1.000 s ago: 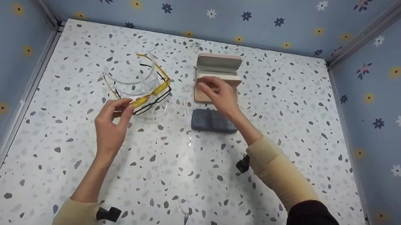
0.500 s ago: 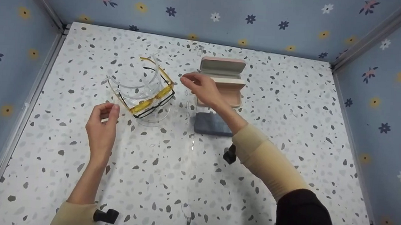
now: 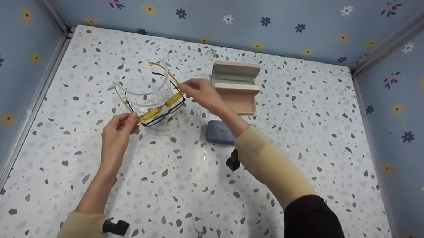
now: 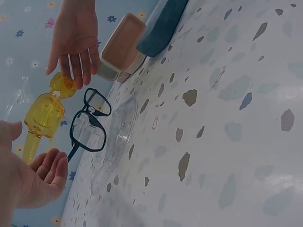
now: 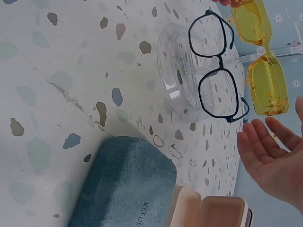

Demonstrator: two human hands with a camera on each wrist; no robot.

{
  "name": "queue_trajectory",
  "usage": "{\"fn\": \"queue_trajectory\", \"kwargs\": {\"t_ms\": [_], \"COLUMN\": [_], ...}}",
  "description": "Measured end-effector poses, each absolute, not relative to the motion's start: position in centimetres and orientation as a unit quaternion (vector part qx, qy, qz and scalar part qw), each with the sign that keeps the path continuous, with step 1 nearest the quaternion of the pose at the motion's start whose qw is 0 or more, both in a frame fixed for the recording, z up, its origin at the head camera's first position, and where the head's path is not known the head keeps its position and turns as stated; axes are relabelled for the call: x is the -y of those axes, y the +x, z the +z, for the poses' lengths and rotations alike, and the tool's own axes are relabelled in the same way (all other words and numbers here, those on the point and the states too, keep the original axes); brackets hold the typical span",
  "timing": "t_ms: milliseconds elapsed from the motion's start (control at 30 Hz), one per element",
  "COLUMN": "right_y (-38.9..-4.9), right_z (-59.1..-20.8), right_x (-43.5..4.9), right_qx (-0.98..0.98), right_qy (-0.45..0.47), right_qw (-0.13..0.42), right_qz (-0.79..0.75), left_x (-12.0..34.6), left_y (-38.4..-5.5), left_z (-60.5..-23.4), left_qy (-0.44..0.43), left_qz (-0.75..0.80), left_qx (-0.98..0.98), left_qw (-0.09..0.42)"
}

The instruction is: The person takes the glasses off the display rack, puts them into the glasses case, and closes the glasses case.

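Observation:
Yellow-framed, yellow-tinted glasses sit on the upper tier of a clear plastic display stand, their temples spread toward the back. Below them on the stand hang black-framed glasses with clear lenses. My left hand is at the left corner of the yellow glasses; in the left wrist view its thumb and loosely bent fingers lie on either side of the temple, with a gap by the thumb. My right hand reaches the right corner, fingers extended; in the right wrist view its fingertips are right beside the frame's end.
An open pink glasses case stands right of the stand, with another open case with a grey lining behind it. In front lies a shut blue-grey case, partly hidden by my right forearm. Flower-patterned walls enclose the speckled table.
My right hand has moved left from over the cases to the yellow glasses' right corner. My left hand drew back from the left corner and has returned to it. The glasses stay on the stand.

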State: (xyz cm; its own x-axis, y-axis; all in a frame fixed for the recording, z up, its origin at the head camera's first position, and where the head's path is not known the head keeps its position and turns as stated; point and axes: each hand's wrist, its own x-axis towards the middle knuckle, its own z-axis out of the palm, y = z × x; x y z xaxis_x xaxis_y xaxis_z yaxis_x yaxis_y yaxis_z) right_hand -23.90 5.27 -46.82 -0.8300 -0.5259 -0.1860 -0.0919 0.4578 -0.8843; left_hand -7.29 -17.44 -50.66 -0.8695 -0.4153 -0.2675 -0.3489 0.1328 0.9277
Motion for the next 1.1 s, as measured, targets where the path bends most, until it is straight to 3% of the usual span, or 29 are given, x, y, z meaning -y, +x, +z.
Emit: {"fn": "queue_trajectory", "kwargs": {"t_ms": [600, 1100], "right_y": [-23.2, -23.8], "right_z": [-46.6, -45.6], "right_x": [-4.8, -8.3], "right_qx": [-0.785, -0.78], "right_qy": [-0.177, -0.177], "right_qw": [0.246, 0.264], "right_qz": [-0.54, -0.539], "left_x": [15.9, 11.7], "left_y": [-7.2, -6.3], "left_z": [-50.2, -50.5], "left_qy": [0.24, 0.214], "left_qz": [-0.643, -0.674], "left_qx": [0.725, 0.703], "left_qw": [0.062, 0.075]}}
